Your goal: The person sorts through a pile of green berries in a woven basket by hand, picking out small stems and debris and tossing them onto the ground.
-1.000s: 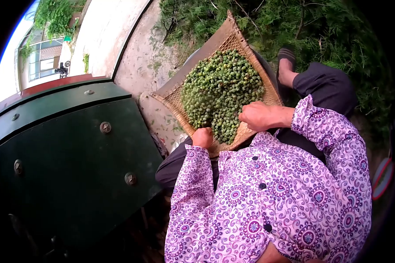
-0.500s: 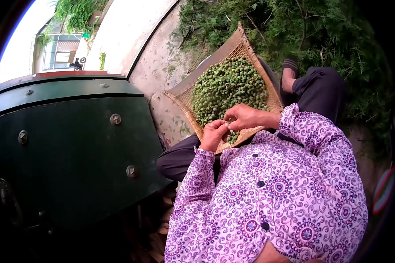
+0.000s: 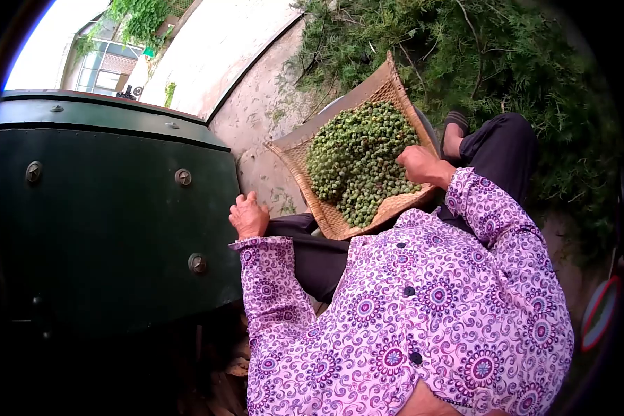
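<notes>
A woven wicker winnowing basket rests by my legs, heaped with small green round fruits. My right hand is over the basket's right side, at the edge of the heap, fingers bent together with the tips pointing into it. Whether a fruit is between them I cannot see. Off the basket to the left, above my knee, is my left hand. Its fingers are curled, and whatever may be inside them is hidden. Both hands are apart from each other.
A dark green metal panel with star-shaped studs stands close on my left. Leafy evergreen branches lie beyond the basket and to the right. Concrete ground shows between panel and branches. My shod foot is beside the basket.
The hands were together over the basket's near edge. My left hand has swung left, out of the basket, while my right hand has moved right and away from me over the heap.
</notes>
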Demonstrator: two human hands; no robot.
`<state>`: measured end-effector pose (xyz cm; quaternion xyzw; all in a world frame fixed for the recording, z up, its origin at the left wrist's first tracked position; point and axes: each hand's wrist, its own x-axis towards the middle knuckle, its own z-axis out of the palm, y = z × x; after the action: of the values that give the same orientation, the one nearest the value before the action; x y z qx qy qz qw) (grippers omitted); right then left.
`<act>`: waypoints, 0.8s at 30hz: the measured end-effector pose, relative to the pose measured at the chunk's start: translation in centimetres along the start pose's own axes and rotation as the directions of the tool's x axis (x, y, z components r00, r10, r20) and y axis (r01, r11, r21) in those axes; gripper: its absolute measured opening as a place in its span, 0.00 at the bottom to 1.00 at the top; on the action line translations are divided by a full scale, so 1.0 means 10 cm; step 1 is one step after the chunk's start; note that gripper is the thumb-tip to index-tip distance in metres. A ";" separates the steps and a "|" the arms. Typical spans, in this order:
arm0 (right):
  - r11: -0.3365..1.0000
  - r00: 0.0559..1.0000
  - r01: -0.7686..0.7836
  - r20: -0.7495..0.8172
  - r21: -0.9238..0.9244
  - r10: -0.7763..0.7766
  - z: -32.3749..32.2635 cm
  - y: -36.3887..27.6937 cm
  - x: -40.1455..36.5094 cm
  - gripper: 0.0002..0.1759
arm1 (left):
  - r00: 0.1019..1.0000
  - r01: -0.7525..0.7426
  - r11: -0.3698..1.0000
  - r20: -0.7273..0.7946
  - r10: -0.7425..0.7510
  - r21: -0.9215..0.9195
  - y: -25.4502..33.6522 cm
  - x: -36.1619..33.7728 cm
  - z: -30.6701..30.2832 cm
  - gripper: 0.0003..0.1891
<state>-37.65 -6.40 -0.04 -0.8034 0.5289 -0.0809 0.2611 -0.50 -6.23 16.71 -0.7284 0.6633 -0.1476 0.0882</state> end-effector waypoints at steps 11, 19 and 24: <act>0.976 0.997 -0.066 -0.029 0.209 0.073 -0.01 0.30 -0.30 0.16 | 0.970 -0.187 0.884 -0.222 0.097 -0.429 0.63 0.64 -0.11 0.22; 0.962 0.992 0.020 0.111 0.273 -0.052 0.14 -0.49 0.09 0.19 | 0.964 0.265 -0.235 0.253 0.084 -0.935 0.84 0.76 -0.09 0.20; 0.958 0.977 0.175 0.080 0.227 -0.198 0.54 -1.06 0.31 0.12 | 0.973 0.172 -0.281 0.118 0.198 -0.944 0.89 0.64 -0.35 0.19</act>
<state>-25.54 -4.12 0.29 -0.8191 0.4246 -0.1221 0.3658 -9.52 -13.29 17.79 -0.5088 0.5064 0.5291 -0.4525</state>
